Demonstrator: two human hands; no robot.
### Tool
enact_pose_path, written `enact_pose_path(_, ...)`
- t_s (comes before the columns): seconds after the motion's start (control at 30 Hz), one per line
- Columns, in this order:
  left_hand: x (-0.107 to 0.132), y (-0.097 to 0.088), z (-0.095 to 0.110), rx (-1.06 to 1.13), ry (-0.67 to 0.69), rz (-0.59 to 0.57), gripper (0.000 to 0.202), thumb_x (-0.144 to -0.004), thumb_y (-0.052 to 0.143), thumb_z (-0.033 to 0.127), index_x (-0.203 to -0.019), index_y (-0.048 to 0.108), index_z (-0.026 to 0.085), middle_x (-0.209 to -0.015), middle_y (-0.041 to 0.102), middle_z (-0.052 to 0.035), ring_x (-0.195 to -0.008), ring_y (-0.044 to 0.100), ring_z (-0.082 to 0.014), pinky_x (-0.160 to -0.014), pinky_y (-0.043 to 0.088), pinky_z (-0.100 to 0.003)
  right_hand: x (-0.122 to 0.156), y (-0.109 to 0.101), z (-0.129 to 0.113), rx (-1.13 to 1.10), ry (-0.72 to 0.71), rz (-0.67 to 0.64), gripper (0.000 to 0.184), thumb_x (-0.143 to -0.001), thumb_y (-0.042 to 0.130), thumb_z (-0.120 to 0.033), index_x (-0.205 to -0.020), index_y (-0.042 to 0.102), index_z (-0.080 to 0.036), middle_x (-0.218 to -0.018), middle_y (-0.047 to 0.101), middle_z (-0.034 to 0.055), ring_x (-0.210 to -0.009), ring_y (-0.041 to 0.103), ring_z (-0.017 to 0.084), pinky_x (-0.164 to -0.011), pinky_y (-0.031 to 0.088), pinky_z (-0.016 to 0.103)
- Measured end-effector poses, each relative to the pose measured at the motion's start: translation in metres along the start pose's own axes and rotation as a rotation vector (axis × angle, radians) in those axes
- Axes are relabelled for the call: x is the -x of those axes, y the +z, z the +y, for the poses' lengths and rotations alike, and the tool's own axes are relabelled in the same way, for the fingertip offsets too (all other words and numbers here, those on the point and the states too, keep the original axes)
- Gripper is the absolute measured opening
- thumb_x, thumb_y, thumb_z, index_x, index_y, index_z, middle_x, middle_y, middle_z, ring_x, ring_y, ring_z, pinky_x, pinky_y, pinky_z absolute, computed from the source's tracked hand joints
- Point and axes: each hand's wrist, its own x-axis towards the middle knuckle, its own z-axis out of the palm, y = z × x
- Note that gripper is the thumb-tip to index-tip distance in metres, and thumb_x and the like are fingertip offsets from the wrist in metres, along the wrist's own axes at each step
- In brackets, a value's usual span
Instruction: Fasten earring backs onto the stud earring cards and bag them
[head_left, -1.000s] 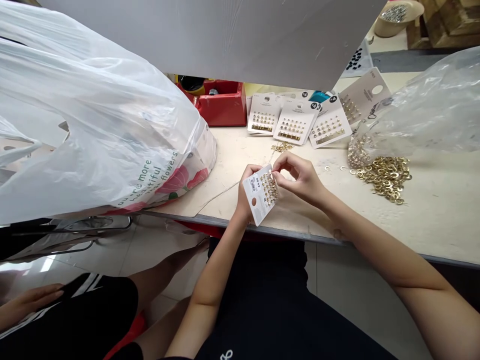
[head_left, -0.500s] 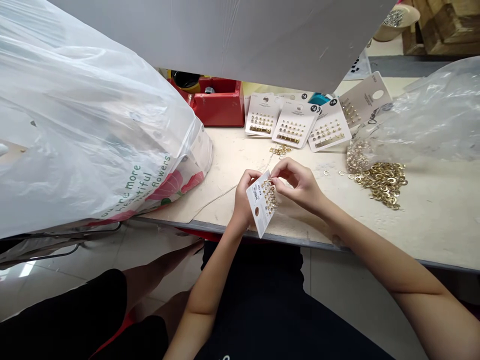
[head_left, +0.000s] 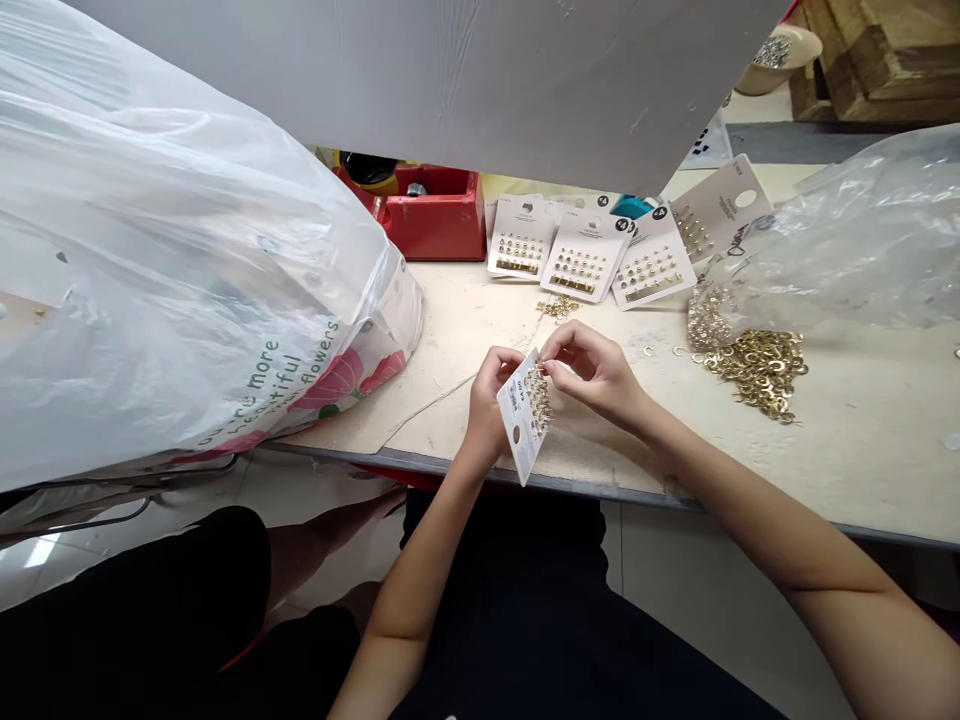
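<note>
My left hand (head_left: 493,402) grips a white earring card (head_left: 523,418) by its left side, tilted up above the table's front edge. The card's back faces me, with a printed label and rows of gold posts and backs. At the card's upper edge my right hand (head_left: 589,372) pinches, thumb against fingertip, by the gold pieces; whatever is in the pinch is too small to make out. Just beyond my hands lies a small heap of gold earring pieces (head_left: 559,306). Filled earring cards (head_left: 587,255) lean in a row behind it.
On the right are a pile of gold hoop-shaped pieces (head_left: 765,370) and a clear plastic bag (head_left: 862,240). A large white plastic bag (head_left: 187,250) bulges over the left side. A red box (head_left: 439,220) stands at the back under a grey panel (head_left: 480,90). Another person's legs (head_left: 315,550) show lower left.
Both hands stay at the card with almost the same hold. The view has shifted slightly, and the other person's legs at lower left have moved a little to the right.
</note>
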Motion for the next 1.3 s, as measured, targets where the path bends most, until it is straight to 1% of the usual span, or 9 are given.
enact_pose_path(0.17,-0.001,-0.001,0.000,-0.004,-0.025,0.006,0.034,-0.072,0.078,0.036,-0.079,0.050,0.018,-0.072,0.053,0.0016,-0.061,0.045,-0.0084,-0.056,0.036,-0.020,0.000,0.000,0.001,0.011,0.006,-0.035,0.006,-0.089,0.063,-0.019,-0.091,0.057,-0.018,-0.087,0.058,0.0034,-0.082,0.060,0.015,-0.077,0.055,0.029)
enact_pose_path(0.3,-0.002,-0.001,-0.001,0.017,-0.005,-0.012,0.043,-0.070,0.081,0.042,-0.078,0.047,0.018,-0.070,0.049,0.0026,-0.059,0.042,-0.0075,-0.056,0.036,-0.020,0.000,-0.001,0.001,0.113,-0.021,-0.038,0.005,-0.089,0.060,-0.016,-0.090,0.056,-0.018,-0.086,0.059,0.0031,-0.080,0.060,0.015,-0.074,0.053,0.029)
enact_pose_path(0.43,-0.002,-0.001,-0.004,0.005,0.016,-0.001,0.041,-0.072,0.082,0.040,-0.078,0.048,0.018,-0.068,0.045,0.0033,-0.059,0.040,-0.0078,-0.059,0.039,-0.021,0.000,-0.002,-0.003,0.296,-0.123,-0.033,0.005,-0.091,0.058,-0.014,-0.091,0.057,-0.019,-0.084,0.060,0.0033,-0.077,0.060,0.016,-0.070,0.051,0.031)
enact_pose_path(0.53,-0.002,-0.002,-0.009,-0.002,0.002,-0.002,0.038,-0.073,0.082,0.040,-0.081,0.051,0.018,-0.070,0.047,0.0027,-0.060,0.041,-0.0084,-0.062,0.041,-0.021,-0.001,-0.003,-0.007,0.409,-0.207,-0.027,0.008,-0.092,0.057,-0.012,-0.093,0.058,-0.019,-0.083,0.062,0.0035,-0.075,0.061,0.016,-0.067,0.051,0.030)
enact_pose_path(0.7,-0.003,-0.003,-0.012,-0.005,-0.004,0.011,0.035,-0.077,0.079,0.041,-0.083,0.053,0.018,-0.074,0.051,0.0017,-0.064,0.046,-0.0091,-0.066,0.044,-0.022,-0.002,-0.003,-0.008,0.479,-0.305,-0.033,0.012,-0.092,0.058,-0.008,-0.095,0.058,-0.020,-0.082,0.062,0.0029,-0.072,0.061,0.016,-0.065,0.052,0.029)
enact_pose_path(0.83,-0.003,-0.003,-0.013,0.000,0.010,0.004,0.032,-0.078,0.078,0.037,-0.083,0.054,0.018,-0.076,0.055,0.0008,-0.069,0.052,-0.0098,-0.068,0.045,-0.022,-0.001,-0.003,-0.007,0.483,-0.310,-0.037,0.015,-0.092,0.059,-0.006,-0.097,0.058,-0.020,-0.083,0.062,0.0027,-0.073,0.061,0.015,-0.066,0.051,0.028)
enact_pose_path(0.97,-0.002,-0.004,-0.016,-0.001,0.015,-0.017,0.029,-0.080,0.077,0.035,-0.086,0.054,0.017,-0.079,0.057,0.0009,-0.071,0.054,-0.0095,-0.068,0.044,-0.021,-0.002,-0.004,-0.008,0.483,-0.303,-0.049,0.015,-0.091,0.061,-0.005,-0.095,0.058,-0.019,-0.082,0.061,0.0025,-0.073,0.060,0.014,-0.066,0.050,0.027)
enact_pose_path(1.17,-0.002,-0.004,-0.022,0.012,-0.006,-0.007,0.031,-0.080,0.077,0.037,-0.087,0.054,0.017,-0.081,0.057,-0.0001,-0.072,0.053,-0.0105,-0.070,0.043,-0.023,0.000,-0.006,-0.004,0.419,-0.239,-0.054,0.013,-0.091,0.062,-0.008,-0.096,0.059,-0.020,-0.084,0.063,0.0028,-0.076,0.062,0.015,-0.067,0.050,0.028)
enact_pose_path(1.3,0.000,-0.001,-0.032,0.044,-0.006,0.000,0.035,-0.078,0.078,0.043,-0.087,0.057,0.016,-0.082,0.057,-0.0024,-0.075,0.053,-0.0115,-0.073,0.043,-0.025,0.007,-0.010,0.004,0.416,-0.212,-0.066,0.011,-0.093,0.061,-0.014,-0.099,0.060,-0.024,-0.084,0.063,0.0036,-0.074,0.062,0.018,-0.062,0.050,0.032)
